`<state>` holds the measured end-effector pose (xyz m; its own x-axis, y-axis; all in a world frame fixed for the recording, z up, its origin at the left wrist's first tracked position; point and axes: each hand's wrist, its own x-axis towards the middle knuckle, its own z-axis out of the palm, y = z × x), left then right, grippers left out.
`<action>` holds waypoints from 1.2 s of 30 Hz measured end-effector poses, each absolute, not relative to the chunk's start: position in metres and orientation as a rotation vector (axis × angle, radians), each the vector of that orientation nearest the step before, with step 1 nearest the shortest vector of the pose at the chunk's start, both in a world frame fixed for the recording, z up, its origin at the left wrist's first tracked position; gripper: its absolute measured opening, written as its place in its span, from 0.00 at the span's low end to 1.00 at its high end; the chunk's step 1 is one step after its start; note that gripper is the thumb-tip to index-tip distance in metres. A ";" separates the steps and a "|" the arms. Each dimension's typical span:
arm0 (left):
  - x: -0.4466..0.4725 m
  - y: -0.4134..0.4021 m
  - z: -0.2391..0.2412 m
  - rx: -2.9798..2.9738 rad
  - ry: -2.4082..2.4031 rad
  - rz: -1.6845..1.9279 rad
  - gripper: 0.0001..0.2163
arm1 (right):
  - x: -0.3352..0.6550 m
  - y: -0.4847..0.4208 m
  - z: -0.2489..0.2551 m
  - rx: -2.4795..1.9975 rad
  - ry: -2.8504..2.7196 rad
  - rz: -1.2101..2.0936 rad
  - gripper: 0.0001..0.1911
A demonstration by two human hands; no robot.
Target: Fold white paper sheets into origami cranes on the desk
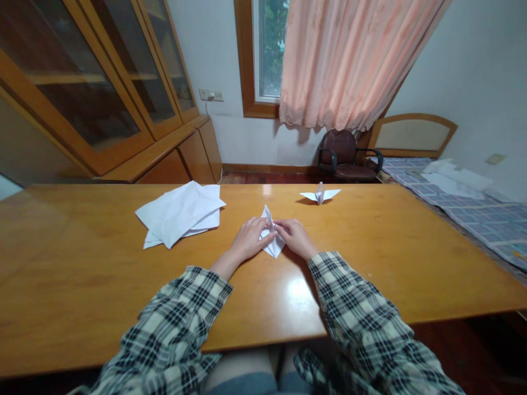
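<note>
A partly folded piece of white paper (273, 248) lies on the wooden table, with a raised pointed flap at its far end. My left hand (250, 237) rests on its left side, fingers closed on the paper near the middle. From the right, my right hand (295, 236) pinches the paper's edge, fingertips close to those of the left. The fingers hide part of the folds. Beyond my right hand stands a finished white paper crane (320, 195) with spread wings. A loose stack of white paper sheets (181, 213) lies to the left of my left hand.
The wooden table (102, 285) spans the view. Behind it are a glass-doored cabinet (123, 71) at left, a pink curtain (341, 60) over a window, and a brown armchair (340, 153). A bed (473, 192) with a checked cover stands at right.
</note>
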<state>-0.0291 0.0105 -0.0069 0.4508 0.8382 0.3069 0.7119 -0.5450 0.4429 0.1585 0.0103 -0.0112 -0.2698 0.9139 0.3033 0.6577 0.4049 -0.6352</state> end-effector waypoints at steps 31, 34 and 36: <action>-0.026 0.014 -0.005 2.130 1.692 0.951 0.09 | 0.170 0.020 -0.015 -1.392 -1.811 0.536 0.24; -0.025 0.016 -0.007 1.899 1.545 1.135 0.10 | 0.169 0.019 -0.014 -1.352 -1.757 0.602 0.24; -0.023 0.019 -0.010 1.661 1.351 1.290 0.10 | 0.168 0.018 -0.012 -1.317 -1.763 0.616 0.22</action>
